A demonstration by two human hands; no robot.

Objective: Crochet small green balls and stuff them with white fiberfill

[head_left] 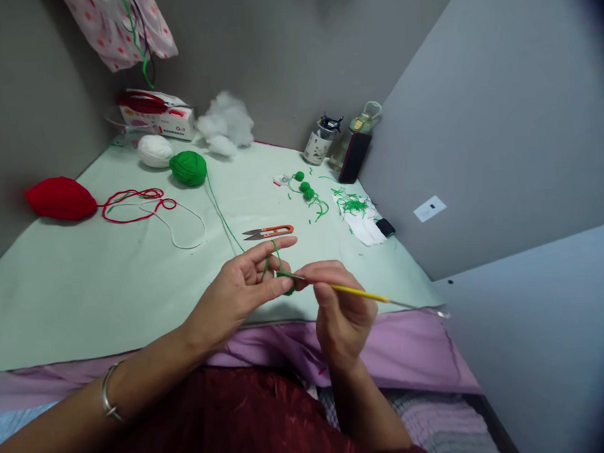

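My left hand pinches a small dark green crochet piece between thumb and fingers, with green yarn looped over its raised index finger. My right hand grips a crochet hook with a yellow handle, its metal tip at the green piece. Much of the piece is hidden behind the fingers. The yarn runs back to a green yarn ball on the table. Just beyond my left hand lie orange-handled thread snips.
Red yarn, a white yarn ball and stuffing lie at left and back. Small green balls and yarn scraps are at right. A pen cup, bottle and phone stand near the wall.
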